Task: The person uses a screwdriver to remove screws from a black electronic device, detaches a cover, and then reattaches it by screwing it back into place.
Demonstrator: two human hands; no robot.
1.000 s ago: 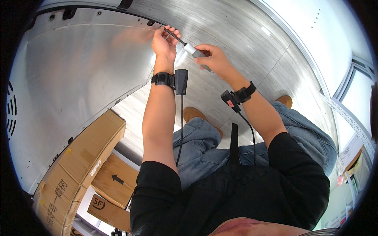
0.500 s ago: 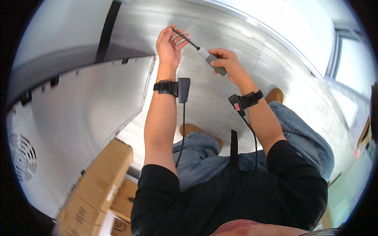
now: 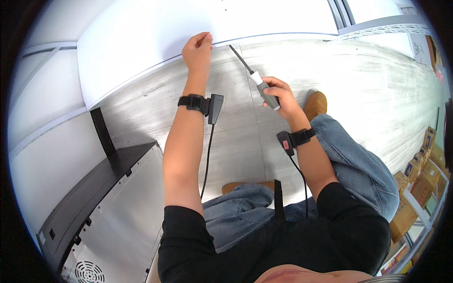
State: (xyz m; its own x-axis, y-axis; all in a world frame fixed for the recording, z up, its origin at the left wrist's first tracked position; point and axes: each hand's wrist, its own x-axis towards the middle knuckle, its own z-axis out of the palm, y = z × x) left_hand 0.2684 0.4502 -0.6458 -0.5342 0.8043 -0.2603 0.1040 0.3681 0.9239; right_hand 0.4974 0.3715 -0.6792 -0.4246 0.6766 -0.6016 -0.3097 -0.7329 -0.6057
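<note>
My right hand [image 3: 285, 98] is wrapped round the grey and white handle of a screwdriver [image 3: 256, 80]. Its dark shaft slants up and left, the tip pointing away from me and free in the air. My left hand [image 3: 196, 53] is raised to the left of that tip, with thumb and fingers pinched together in front of a large white panel [image 3: 283, 19]. Whatever the pinch holds, if anything, is too small to make out. Black straps with small cabled boxes sit on both wrists.
At lower left stands a metal cabinet [image 3: 120, 207] with a dark edge and a round vent [image 3: 88, 272]. Cardboard boxes [image 3: 424, 181] are stacked on a rack at the right. Pale grey floor [image 3: 226, 141] lies beneath my arms, and my shoes rest on it.
My view has swung toward the white panel. The left hand's fingers, spread near the screwdriver tip before, are now pinched together and apart from it. The right hand keeps its grip.
</note>
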